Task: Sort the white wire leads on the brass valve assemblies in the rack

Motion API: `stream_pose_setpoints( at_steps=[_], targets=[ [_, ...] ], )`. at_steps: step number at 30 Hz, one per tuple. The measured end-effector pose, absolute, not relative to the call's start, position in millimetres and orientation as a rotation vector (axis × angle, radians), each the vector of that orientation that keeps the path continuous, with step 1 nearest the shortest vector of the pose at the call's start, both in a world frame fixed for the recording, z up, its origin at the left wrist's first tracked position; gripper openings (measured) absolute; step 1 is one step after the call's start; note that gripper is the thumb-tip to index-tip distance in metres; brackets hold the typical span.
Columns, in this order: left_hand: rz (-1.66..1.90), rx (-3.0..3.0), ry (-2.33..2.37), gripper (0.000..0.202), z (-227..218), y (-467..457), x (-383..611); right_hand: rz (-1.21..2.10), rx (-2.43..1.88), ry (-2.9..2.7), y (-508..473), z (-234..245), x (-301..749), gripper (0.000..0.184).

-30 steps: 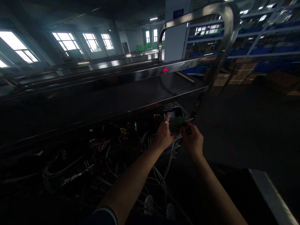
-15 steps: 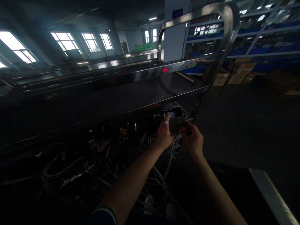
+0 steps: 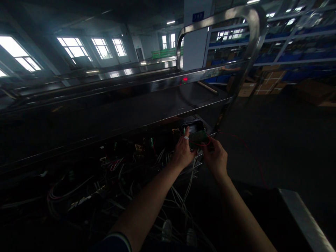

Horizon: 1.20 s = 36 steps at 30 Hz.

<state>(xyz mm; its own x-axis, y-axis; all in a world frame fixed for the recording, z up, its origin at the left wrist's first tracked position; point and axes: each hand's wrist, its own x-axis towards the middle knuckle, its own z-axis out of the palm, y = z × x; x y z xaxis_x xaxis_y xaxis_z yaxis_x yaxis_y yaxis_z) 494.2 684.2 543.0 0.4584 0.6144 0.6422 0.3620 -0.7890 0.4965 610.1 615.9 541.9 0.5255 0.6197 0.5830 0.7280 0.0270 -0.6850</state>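
Observation:
A small green circuit board (image 3: 200, 136) with a red wire (image 3: 205, 144) looped across its lower edge is between my two hands. My left hand (image 3: 183, 151) grips its left side, forefinger pointing up and thumb beneath. At its lower right corner my right hand (image 3: 217, 157) has its fingers curled in a pinch; whether the red wire is also in that pinch is too dark to tell. Just behind the board sits an open dark housing (image 3: 193, 125). Pale cables (image 3: 191, 175) hang below my hands.
A metal trolley (image 3: 147, 85) with a tubular handle (image 3: 253, 38) stands before me. Along its lower level lie more dark units with boards (image 3: 151, 141) and tangled wires (image 3: 115, 164). A metal-edged surface (image 3: 301, 213) is at the lower right; cardboard boxes (image 3: 270, 80) stand behind.
My right fingertips have shifted slightly left along the board's lower edge. My left hand and the housing stay about where they were.

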Motion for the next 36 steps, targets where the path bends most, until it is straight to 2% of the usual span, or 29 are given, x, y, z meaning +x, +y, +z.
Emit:
stream_pose_setpoints(
  at_steps=[11,36],
  targets=[
    [1.237,2.407,0.828,0.08,542.7,683.6,491.6,-0.13,-1.662,-1.175,614.9,543.6,607.6,0.035],
    [1.236,2.425,0.832,0.084,542.7,683.3,489.6,-0.099,-1.676,-1.16,613.5,543.7,606.3,0.042]
  ],
)
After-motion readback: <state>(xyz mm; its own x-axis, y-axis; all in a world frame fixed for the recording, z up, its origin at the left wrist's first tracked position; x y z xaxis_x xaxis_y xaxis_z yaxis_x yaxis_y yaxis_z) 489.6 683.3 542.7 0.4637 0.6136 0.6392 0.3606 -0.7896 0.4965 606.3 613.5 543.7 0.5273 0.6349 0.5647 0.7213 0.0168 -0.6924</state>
